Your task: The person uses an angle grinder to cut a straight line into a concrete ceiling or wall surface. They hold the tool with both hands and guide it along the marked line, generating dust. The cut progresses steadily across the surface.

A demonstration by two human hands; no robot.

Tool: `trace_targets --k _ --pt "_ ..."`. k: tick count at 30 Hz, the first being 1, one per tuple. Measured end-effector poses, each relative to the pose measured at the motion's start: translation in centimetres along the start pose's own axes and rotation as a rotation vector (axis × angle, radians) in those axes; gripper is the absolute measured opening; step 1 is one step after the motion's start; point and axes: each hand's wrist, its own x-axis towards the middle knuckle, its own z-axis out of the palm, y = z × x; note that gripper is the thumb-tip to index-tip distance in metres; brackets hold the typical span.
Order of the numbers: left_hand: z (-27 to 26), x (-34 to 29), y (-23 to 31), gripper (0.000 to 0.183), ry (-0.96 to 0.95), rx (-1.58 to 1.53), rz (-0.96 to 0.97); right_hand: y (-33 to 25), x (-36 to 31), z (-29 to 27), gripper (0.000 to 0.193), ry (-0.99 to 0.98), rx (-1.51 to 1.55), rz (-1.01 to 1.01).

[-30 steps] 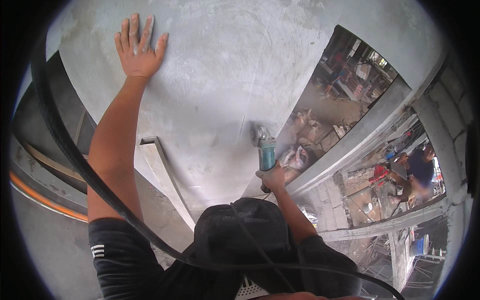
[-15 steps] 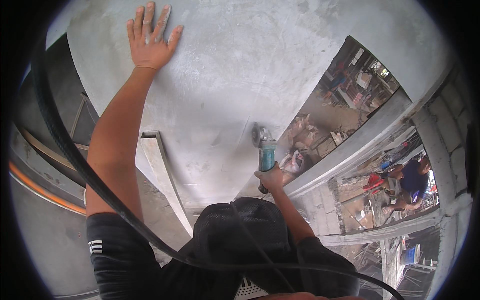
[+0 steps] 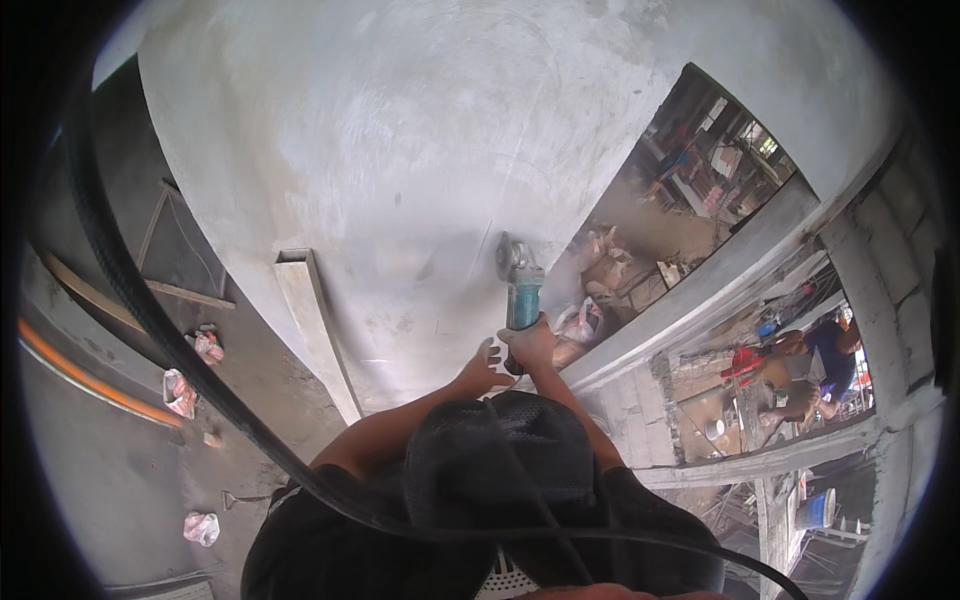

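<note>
My right hand is wrapped round the rear of a teal angle grinder. Its disc stands upright against the grey plastered wall, beside a thin scored line. Just left of the grinder's tail is my left hand, fingers apart, holding nothing; whether it touches the tool I cannot tell. Haze hangs around the disc.
A hollow rectangular post leans left of the grinder. A thick black cable crosses in front of me. Sacks lie beyond the opening at right. Farther right a person in a dark blue shirt sits near a blue bucket.
My left hand has come off the upper wall and down beside the grinder's tail. The grinder has shifted slightly left and up, still in my right hand.
</note>
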Motion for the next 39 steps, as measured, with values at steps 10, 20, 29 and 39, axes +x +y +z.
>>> trace_targets --k 10,20,29,39 --pt "4.9 3.9 -0.5 0.074 -0.09 -0.434 0.074 0.1 -0.1 -0.7 0.088 -0.044 0.02 -0.001" --pt "5.6 2.5 2.7 0.041 -0.039 -0.323 -0.009 0.1 -0.3 -1.7 0.085 -0.082 -0.003 0.011" --pt "6.7 1.5 4.5 0.041 0.046 -0.264 0.056 -0.5 -0.6 -3.1 0.09 -0.091 0.002 -0.062" --pt "7.9 1.1 6.5 0.037 -0.008 -0.315 0.108 -1.1 -0.1 -5.1 0.093 -0.103 -0.078 -0.107"
